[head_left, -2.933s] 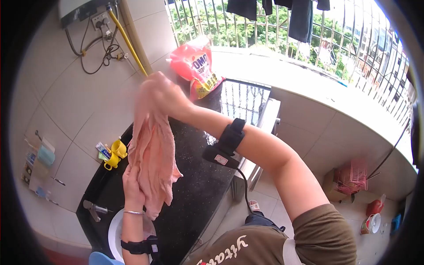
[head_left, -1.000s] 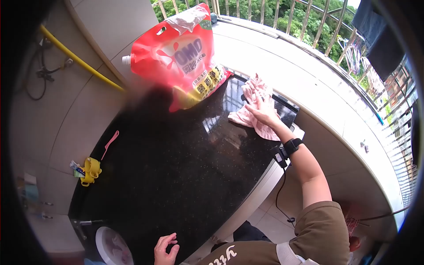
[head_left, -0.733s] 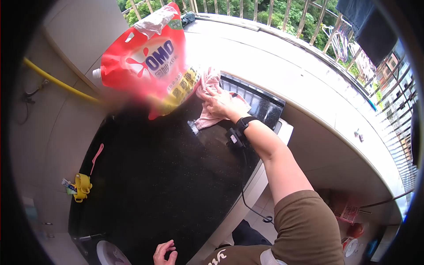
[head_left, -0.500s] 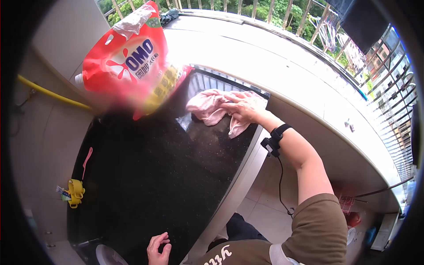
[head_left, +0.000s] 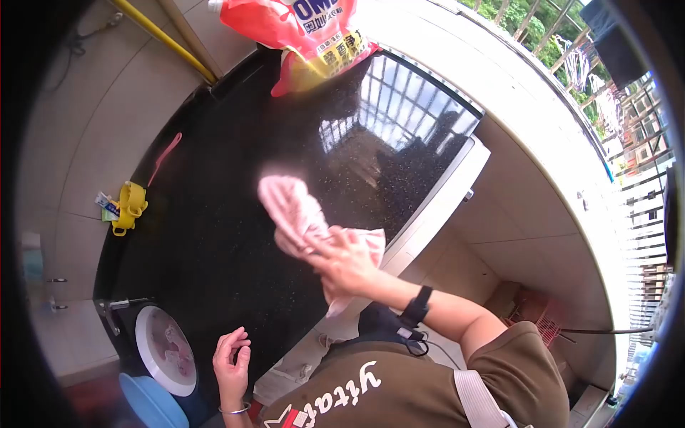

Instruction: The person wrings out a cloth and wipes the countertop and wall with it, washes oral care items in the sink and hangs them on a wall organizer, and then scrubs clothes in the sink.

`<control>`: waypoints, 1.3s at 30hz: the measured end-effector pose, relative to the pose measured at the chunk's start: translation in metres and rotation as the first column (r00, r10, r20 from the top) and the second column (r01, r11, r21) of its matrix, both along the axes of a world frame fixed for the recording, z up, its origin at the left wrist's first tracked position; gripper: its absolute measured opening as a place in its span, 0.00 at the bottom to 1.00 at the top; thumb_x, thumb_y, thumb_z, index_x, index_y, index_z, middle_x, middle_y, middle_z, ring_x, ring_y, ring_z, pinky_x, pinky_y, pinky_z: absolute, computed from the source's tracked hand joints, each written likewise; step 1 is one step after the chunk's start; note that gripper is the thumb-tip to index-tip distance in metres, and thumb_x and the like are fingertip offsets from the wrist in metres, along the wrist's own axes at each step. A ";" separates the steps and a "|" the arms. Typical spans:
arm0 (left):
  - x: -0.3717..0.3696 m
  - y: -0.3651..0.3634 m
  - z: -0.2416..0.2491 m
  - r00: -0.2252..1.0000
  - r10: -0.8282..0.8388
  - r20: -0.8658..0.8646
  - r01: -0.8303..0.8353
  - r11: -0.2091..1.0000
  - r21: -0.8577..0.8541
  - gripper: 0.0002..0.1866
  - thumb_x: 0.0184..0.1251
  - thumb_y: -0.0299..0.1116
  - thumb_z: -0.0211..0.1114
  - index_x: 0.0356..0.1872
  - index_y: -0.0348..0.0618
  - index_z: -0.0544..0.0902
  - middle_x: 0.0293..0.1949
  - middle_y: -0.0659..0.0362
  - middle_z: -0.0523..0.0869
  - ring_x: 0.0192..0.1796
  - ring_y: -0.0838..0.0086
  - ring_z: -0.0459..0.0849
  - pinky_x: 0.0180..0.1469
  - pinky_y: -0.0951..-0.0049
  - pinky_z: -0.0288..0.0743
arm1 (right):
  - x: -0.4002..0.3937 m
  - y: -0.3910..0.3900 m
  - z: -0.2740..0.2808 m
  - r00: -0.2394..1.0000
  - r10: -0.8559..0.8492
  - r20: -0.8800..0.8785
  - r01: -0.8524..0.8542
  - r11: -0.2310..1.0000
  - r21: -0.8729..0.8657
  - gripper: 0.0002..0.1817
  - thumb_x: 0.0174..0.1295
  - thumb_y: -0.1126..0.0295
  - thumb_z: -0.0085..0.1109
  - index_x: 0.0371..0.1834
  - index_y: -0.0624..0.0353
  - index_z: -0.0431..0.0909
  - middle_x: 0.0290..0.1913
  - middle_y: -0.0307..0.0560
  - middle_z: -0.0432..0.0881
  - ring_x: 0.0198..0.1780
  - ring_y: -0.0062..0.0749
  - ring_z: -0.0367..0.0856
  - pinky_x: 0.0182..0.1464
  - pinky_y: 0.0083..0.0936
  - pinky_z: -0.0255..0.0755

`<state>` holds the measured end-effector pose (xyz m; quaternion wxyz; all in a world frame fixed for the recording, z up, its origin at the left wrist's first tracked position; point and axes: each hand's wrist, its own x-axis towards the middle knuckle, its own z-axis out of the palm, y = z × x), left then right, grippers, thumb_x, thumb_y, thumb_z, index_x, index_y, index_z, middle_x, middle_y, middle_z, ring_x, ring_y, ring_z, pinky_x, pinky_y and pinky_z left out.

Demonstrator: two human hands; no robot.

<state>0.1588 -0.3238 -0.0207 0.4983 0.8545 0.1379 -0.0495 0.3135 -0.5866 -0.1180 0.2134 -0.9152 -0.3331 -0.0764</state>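
A pink cloth (head_left: 296, 214) lies bunched over the middle right of a glossy black top (head_left: 214, 235). My right hand (head_left: 346, 260) is on the cloth with fingers pressed into its folds, and part of the cloth hangs toward the pale front edge. My left hand (head_left: 232, 357) is held by the near edge of the black top, fingers loosely bent and apart, holding nothing. Fine specks dot the black surface, which mirrors the railing and sky at its far right.
A red OMO detergent bag (head_left: 314, 43) stands at the far end. At the left edge are a yellow strap-like item (head_left: 130, 207) and a thin pink stick-like item (head_left: 165, 158). A white-rimmed round container (head_left: 168, 349) and a blue basin (head_left: 151, 403) are lower left. A yellow pipe (head_left: 164, 39) runs behind.
My right hand has drawn the pink cloth from the far right corner back toward my body. The camera view has shifted, and more of my left hand shows.
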 end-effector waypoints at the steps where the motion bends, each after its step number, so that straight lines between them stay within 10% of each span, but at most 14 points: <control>1: -0.010 0.006 0.001 1.000 0.007 0.010 -0.007 1.000 -0.001 0.17 0.61 0.24 0.61 0.52 0.35 0.77 0.45 0.54 0.78 0.43 0.73 0.80 0.49 0.76 0.75 | -0.025 0.042 0.000 0.990 0.135 -0.029 -0.134 0.991 0.022 0.24 0.43 0.59 0.64 0.48 0.42 0.79 0.64 0.38 0.67 0.58 0.45 0.66 0.53 0.44 0.65; 9: -0.100 0.057 -0.004 0.985 0.131 0.108 -0.118 0.986 -0.120 0.16 0.63 0.23 0.60 0.51 0.32 0.75 0.44 0.56 0.77 0.41 0.75 0.80 0.47 0.78 0.73 | -0.150 0.273 0.009 0.667 0.650 -0.364 -0.623 0.755 0.205 0.20 0.54 0.55 0.55 0.51 0.40 0.79 0.63 0.40 0.67 0.56 0.46 0.67 0.48 0.41 0.69; 10: -0.108 0.066 -0.004 0.980 0.110 0.167 -0.098 0.992 -0.080 0.15 0.63 0.23 0.60 0.50 0.31 0.76 0.43 0.56 0.77 0.40 0.75 0.80 0.46 0.78 0.73 | -0.156 0.285 0.015 0.683 0.551 -0.479 -0.441 0.834 0.332 0.18 0.54 0.59 0.54 0.49 0.46 0.80 0.55 0.44 0.76 0.50 0.45 0.74 0.44 0.39 0.72; 12: -0.126 0.079 0.004 0.951 0.174 0.255 -0.148 0.982 -0.119 0.14 0.63 0.23 0.59 0.50 0.31 0.76 0.42 0.56 0.77 0.39 0.75 0.79 0.46 0.78 0.73 | -0.137 0.286 0.023 0.333 0.646 -0.687 0.085 0.705 0.704 0.16 0.61 0.68 0.46 0.49 0.55 0.78 0.37 0.52 0.82 0.41 0.38 0.82 0.47 0.29 0.73; 15: -0.152 0.104 0.019 0.876 0.306 0.373 -0.262 0.951 -0.164 0.12 0.64 0.22 0.58 0.48 0.31 0.76 0.41 0.56 0.77 0.37 0.78 0.77 0.43 0.79 0.73 | -0.077 0.219 0.064 0.247 0.793 -0.557 0.483 0.398 0.780 0.16 0.64 0.72 0.42 0.53 0.60 0.71 0.46 0.44 0.77 0.47 0.26 0.75 0.51 0.24 0.71; 17: -0.164 0.120 0.016 0.852 0.383 0.358 -0.338 0.923 -0.185 0.12 0.64 0.22 0.58 0.48 0.31 0.76 0.41 0.57 0.77 0.36 0.78 0.77 0.42 0.79 0.74 | -0.041 0.146 0.097 0.419 0.721 -0.552 0.537 0.294 0.791 0.18 0.64 0.70 0.46 0.56 0.59 0.69 0.51 0.46 0.74 0.51 0.26 0.74 0.55 0.24 0.69; 19: -0.177 0.132 0.002 0.838 0.419 0.350 -0.371 0.907 -0.198 0.12 0.64 0.23 0.58 0.48 0.32 0.76 0.40 0.57 0.78 0.36 0.79 0.77 0.42 0.79 0.74 | 0.001 0.069 0.093 0.659 0.498 -0.564 0.229 0.581 0.781 0.28 0.61 0.60 0.54 0.64 0.56 0.64 0.63 0.53 0.66 0.66 0.39 0.61 0.67 0.35 0.56; 21: -0.179 0.133 0.000 0.838 0.449 0.311 -0.412 0.893 -0.180 0.13 0.64 0.24 0.59 0.48 0.32 0.76 0.38 0.58 0.79 0.35 0.80 0.78 0.41 0.80 0.75 | 0.070 -0.007 0.035 0.849 -0.023 -0.528 0.144 0.971 0.190 0.45 0.51 0.45 0.63 0.71 0.50 0.57 0.74 0.60 0.45 0.74 0.54 0.40 0.71 0.45 0.43; 24: -0.179 0.132 -0.001 0.852 0.466 0.236 -0.438 0.884 -0.164 0.15 0.64 0.19 0.57 0.52 0.35 0.76 0.44 0.57 0.81 0.42 0.77 0.81 0.47 0.78 0.74 | 0.119 -0.010 -0.022 0.846 -0.354 -0.399 0.351 0.933 -0.084 0.52 0.47 0.36 0.60 0.73 0.47 0.51 0.73 0.67 0.37 0.74 0.62 0.35 0.71 0.50 0.38; 25: -0.175 0.129 0.003 0.848 0.486 0.211 -0.475 0.874 -0.103 0.14 0.65 0.20 0.56 0.52 0.35 0.76 0.43 0.58 0.82 0.40 0.78 0.80 0.47 0.78 0.74 | 0.127 0.011 -0.023 0.849 -0.524 -0.062 0.483 0.819 -0.311 0.52 0.48 0.36 0.59 0.73 0.48 0.49 0.73 0.68 0.37 0.74 0.64 0.36 0.71 0.51 0.40; 31: -0.147 0.131 -0.010 0.830 0.539 0.143 -0.522 0.841 -0.140 0.15 0.65 0.21 0.56 0.53 0.34 0.75 0.43 0.57 0.81 0.40 0.77 0.81 0.46 0.79 0.73 | 0.224 0.146 -0.022 0.900 -0.435 0.010 0.433 0.893 -0.127 0.43 0.52 0.42 0.58 0.71 0.41 0.55 0.72 0.72 0.36 0.71 0.74 0.39 0.69 0.55 0.46; 36: -0.128 0.131 -0.010 0.804 0.591 0.059 -0.581 0.803 -0.132 0.15 0.66 0.22 0.55 0.53 0.34 0.75 0.45 0.56 0.81 0.41 0.78 0.80 0.47 0.80 0.73 | 0.300 0.220 -0.019 0.987 0.071 0.147 -0.050 0.989 -0.143 0.30 0.55 0.52 0.57 0.64 0.39 0.67 0.69 0.62 0.55 0.67 0.59 0.58 0.65 0.48 0.58; 39: -0.126 0.138 -0.015 0.805 0.590 0.062 -0.584 0.807 -0.087 0.15 0.65 0.21 0.55 0.53 0.33 0.75 0.44 0.57 0.82 0.41 0.78 0.80 0.48 0.80 0.73 | 0.325 0.232 -0.006 0.941 -0.322 0.102 0.322 0.947 0.015 0.26 0.57 0.59 0.55 0.61 0.42 0.71 0.69 0.57 0.59 0.61 0.56 0.67 0.58 0.43 0.68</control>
